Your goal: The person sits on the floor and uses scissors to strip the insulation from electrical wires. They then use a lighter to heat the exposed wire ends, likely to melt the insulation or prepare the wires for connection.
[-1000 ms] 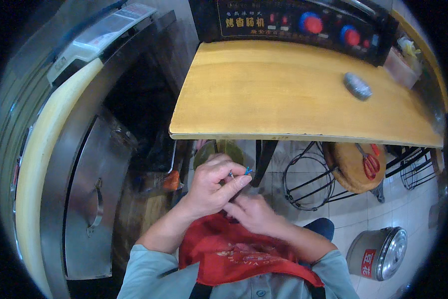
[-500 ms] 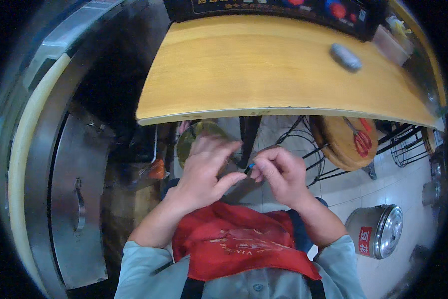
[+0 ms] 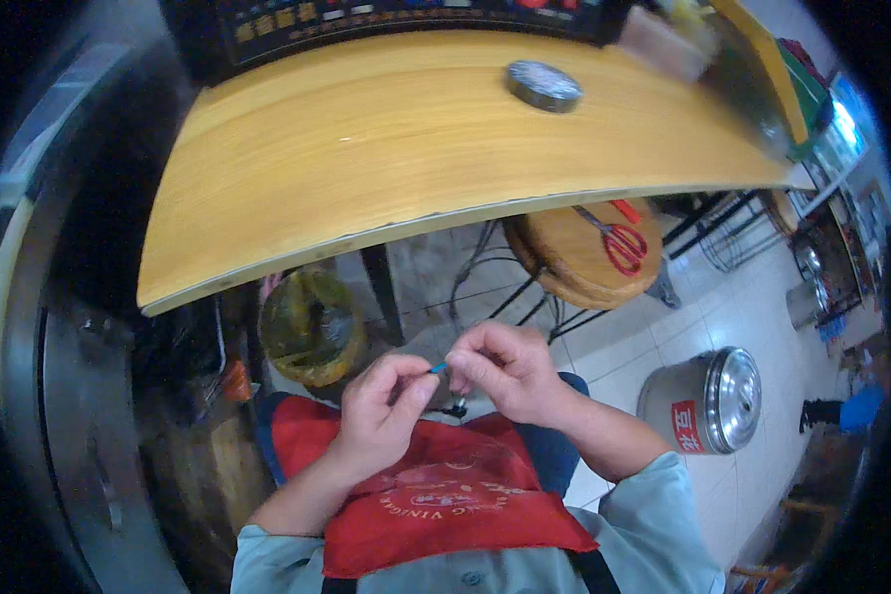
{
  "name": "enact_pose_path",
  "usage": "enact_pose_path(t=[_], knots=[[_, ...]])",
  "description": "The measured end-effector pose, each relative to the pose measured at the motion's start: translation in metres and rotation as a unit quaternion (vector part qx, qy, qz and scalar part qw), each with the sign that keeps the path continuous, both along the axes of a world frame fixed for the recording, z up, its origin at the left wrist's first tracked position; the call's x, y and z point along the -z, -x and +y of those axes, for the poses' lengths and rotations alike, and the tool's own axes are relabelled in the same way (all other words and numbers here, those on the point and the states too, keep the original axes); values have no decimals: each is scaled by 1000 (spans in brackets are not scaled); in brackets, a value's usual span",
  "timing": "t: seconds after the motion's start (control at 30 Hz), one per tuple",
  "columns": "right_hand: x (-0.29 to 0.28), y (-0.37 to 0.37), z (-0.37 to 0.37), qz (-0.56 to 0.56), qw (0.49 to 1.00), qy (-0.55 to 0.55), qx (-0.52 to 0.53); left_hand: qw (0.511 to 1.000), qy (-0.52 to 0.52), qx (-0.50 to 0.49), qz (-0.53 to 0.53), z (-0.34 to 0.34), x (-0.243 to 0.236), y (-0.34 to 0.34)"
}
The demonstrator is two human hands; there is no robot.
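Both my hands meet in front of the red apron [image 3: 435,505], below the table's edge. A small thin blue piece [image 3: 438,368], too small to name, spans the gap between them. My left hand [image 3: 381,404] pinches its left end with thumb and forefinger. At its other end are the bent, closed fingers of my right hand [image 3: 510,371]. Something small and dark [image 3: 455,407] shows just under the right fingers; I cannot make out whether it is joined to the blue piece.
Ahead is a wooden tabletop [image 3: 366,139] with a round tin [image 3: 544,86] on it. Beyond the table's front edge, red-handled scissors [image 3: 624,247] lie on a wooden stool [image 3: 564,262]. A bin [image 3: 312,332] with a yellowish liner stands left, a lidded metal pot [image 3: 693,401] right.
My left hand was blurred and spread beside the right; its thumb and forefinger have now closed on the blue piece. The view has swung right, shifting the table and stool leftward.
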State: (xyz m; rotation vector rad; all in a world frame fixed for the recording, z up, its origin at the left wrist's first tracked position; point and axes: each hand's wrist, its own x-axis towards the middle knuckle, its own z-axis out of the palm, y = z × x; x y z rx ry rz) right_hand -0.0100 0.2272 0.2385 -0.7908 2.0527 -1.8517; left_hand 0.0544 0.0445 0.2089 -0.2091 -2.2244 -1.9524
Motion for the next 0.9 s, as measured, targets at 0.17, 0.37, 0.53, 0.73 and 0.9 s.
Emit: enact_pose_path(t=[0.17,0.37,0.53,0.73,0.9], knots=[[-11,28,61,289,940,-140,118,997,24,-11,75,1,-4,4],[-34,127,203,226,871,-223,374,964,-210,-2,-164,-11,-11,3],[-13,199,245,201,837,-405,308,974,-193,14,-117,-10,-10,0],[31,252,216,354,824,-388,214,969,-185,20,-163,-15,-30,-11],[30,260,236,398,733,-494,244,970,-187,13,-153,-16,-31,-11]])
